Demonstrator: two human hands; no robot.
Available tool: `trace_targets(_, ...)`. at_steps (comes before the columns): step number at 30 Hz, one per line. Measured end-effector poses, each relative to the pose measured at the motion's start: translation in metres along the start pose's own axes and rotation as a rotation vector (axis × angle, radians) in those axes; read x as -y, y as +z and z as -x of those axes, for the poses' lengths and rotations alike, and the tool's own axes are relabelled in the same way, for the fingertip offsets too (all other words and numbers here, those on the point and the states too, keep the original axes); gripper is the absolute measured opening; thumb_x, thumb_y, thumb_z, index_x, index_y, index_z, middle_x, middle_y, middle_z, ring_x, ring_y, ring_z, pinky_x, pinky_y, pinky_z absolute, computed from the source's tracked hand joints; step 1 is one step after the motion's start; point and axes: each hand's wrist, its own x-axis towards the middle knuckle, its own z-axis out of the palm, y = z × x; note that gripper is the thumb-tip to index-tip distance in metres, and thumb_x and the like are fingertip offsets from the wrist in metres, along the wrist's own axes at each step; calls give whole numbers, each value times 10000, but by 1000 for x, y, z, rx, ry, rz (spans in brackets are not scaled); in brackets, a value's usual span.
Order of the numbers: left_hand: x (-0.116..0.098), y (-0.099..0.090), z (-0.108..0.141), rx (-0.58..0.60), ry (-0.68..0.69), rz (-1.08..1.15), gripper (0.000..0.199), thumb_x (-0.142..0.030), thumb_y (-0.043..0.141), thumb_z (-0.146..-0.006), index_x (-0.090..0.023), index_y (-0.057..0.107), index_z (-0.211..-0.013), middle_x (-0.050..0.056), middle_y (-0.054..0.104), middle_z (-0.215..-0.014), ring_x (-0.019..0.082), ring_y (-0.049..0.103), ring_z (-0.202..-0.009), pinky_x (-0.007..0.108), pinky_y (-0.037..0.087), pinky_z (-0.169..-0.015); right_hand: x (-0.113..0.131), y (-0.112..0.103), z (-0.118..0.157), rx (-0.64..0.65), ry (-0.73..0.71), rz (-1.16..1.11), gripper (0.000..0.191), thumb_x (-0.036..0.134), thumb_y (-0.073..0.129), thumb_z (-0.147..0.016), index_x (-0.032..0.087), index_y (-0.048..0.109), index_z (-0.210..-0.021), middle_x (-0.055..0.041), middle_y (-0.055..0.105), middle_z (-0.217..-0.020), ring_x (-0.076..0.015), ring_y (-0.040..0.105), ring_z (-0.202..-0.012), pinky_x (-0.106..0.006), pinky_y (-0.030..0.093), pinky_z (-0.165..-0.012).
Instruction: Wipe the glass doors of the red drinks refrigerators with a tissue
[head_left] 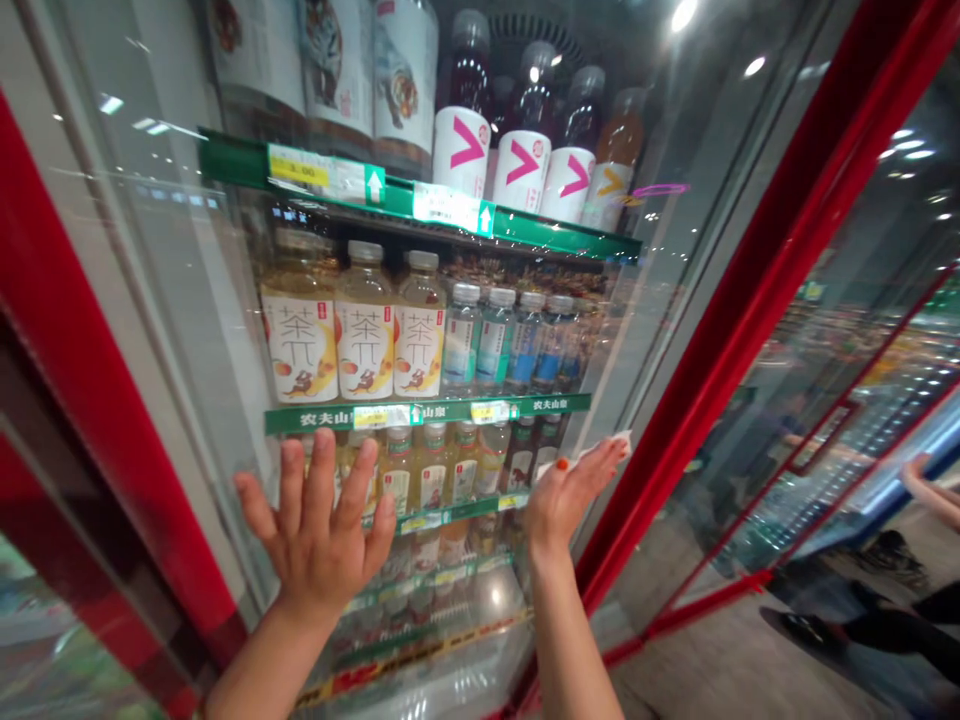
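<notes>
My left hand (319, 525) is spread against or just in front of the glass door (225, 400), its fingers apart and nothing in it. To its right, my right hand (566, 495) presses a white cloth or tissue (621, 440) toward the glass near the red frame; only the edges of the cloth show beyond the fingers. Behind the glass, rows of bottled drinks (365, 325) stand on shelves with green strips (559, 402). Whether the left palm touches the glass cannot be told.
Red door frames (739, 280) run up both sides of the glass. At the right are another glass-fronted cooler, another person's arm (930, 490) and dark-clad legs (900, 630) above the grey floor (720, 660).
</notes>
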Motion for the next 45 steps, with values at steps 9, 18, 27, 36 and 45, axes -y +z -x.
trace_targets(9,3,0,4,14,-24,45,856,-292,683,-977,-335,324,-1752,12,196,-1858,268,127,-1748,514,-35,-1441,50,6,74,171,-687,-52,828,329,532,-1022,167,235,-1778,-120,337,-1827,-283,129,-1753,-583,152,-1424)
trace_targets(18,2,1,3,22,-11,-42,982,-312,783,-922,-326,282,-1766,37,182,-1859,282,121,-1748,546,-11,-1447,29,9,-22,20,-70,0,815,375,352,-1116,110,-29,-1785,-272,50,-1859,-412,13,-1750,-826,149,-1326)
trace_targets(27,1,-1,2,26,-6,-28,962,-324,759,-944,-353,262,-1767,35,182,-1860,296,135,-1747,585,8,-1439,-7,-3,50,106,-507,19,893,370,491,-1052,104,58,-1787,-198,74,-1873,-342,22,-1759,-722,106,-1386)
trace_targets(36,-3,0,-3,-40,20,-65,874,-323,714,-989,-268,301,-1758,84,215,-1846,280,154,-1747,582,49,-1436,66,8,4,217,-810,-89,790,436,494,-1085,182,223,-1783,-104,326,-1827,-281,123,-1754,-558,119,-1435)
trace_targets(45,-4,-2,-3,-40,5,-52,906,-311,730,-987,-305,268,-1766,67,224,-1850,281,169,-1745,583,95,-1433,3,3,-99,-10,-180,-64,756,350,315,-1140,196,-32,-1794,-186,50,-1871,-396,45,-1750,-832,190,-1326)
